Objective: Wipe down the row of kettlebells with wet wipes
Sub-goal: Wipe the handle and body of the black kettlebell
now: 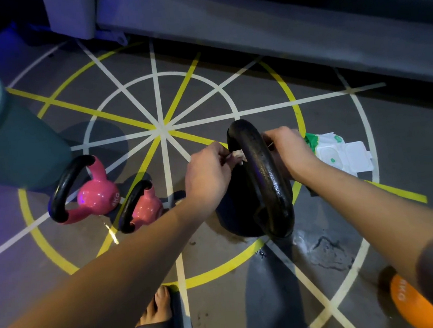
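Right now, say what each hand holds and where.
Left hand pinches a crumpled wipe by its end, beside the kettlebell handle. Right hand curls at the handle's top; its hold cannot be told.

The black kettlebell (261, 175) looks like cast metal; its handle is dark, glossy and finely pitted, with a wet sheen. The wipe (236, 157) against it is pale, soft and crumpled. The larger pink kettlebell (96, 194) and the smaller pink kettlebell (147, 210) have a smooth, shiny coat and duller black handles. The orange kettlebell (414, 303) is smooth and nearly matt. The pack of wipes (341, 151) is glossy film with a stiff white plastic lid. The bin (10, 146) is smooth teal plastic. The floor (406, 145) is matt grey with flat painted lines and a wet patch (327, 256).
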Motion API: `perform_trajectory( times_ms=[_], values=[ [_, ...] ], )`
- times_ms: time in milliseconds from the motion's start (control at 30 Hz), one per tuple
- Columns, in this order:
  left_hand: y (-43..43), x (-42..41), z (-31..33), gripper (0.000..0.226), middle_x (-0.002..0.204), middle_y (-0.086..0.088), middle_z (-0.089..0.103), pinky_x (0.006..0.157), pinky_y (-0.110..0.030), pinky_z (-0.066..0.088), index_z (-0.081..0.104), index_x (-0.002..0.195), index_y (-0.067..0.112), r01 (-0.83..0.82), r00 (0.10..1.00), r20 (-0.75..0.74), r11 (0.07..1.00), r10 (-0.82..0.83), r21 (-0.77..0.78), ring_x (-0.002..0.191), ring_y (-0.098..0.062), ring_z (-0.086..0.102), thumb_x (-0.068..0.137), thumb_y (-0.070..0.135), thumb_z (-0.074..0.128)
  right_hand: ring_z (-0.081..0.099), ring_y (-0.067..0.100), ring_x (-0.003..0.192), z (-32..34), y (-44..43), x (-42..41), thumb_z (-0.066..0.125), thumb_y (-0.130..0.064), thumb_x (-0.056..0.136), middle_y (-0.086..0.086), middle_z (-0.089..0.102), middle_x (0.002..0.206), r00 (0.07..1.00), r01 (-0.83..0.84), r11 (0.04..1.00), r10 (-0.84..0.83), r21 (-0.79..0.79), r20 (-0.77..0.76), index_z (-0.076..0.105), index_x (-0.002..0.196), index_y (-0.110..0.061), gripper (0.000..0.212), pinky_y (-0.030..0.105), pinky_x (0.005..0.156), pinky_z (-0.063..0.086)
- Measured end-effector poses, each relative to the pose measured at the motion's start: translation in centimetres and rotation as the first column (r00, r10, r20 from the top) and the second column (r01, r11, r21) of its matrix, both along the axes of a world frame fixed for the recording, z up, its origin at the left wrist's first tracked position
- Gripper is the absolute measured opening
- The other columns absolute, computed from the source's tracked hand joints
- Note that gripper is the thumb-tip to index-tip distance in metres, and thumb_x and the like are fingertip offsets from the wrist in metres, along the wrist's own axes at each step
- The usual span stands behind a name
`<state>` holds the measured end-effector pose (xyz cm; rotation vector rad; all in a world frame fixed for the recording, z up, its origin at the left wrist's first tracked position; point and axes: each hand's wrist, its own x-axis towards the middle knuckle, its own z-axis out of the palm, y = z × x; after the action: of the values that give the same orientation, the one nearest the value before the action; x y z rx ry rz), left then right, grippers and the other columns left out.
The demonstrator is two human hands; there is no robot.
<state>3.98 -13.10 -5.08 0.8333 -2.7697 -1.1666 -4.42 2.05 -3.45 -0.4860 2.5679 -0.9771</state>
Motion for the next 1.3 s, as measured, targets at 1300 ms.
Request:
perform_trajectory(
  times_ms=[1300],
  values=[
    [0.0, 3.3, 3.8, 0.01, 0.098, -0.007, 0.074, 0.081, -0.038, 0.063, 0.065, 0.104, 0.003, 0.122, 0.936, -0.33, 0.77, 0.121, 0.627, 0.094, -0.021, 0.074, 0.098, 0.011, 0.067, 0.066, 0.021, 0.083, 2.7, 2.4, 2.3, 0.07, -0.002, 0.091, 0.018, 0.068, 0.089, 0.947, 0.246, 0.76, -0.057, -0.601, 0.316, 0.065, 0.09, -0.009, 0.009, 0.033, 0.086, 0.057]
  ],
)
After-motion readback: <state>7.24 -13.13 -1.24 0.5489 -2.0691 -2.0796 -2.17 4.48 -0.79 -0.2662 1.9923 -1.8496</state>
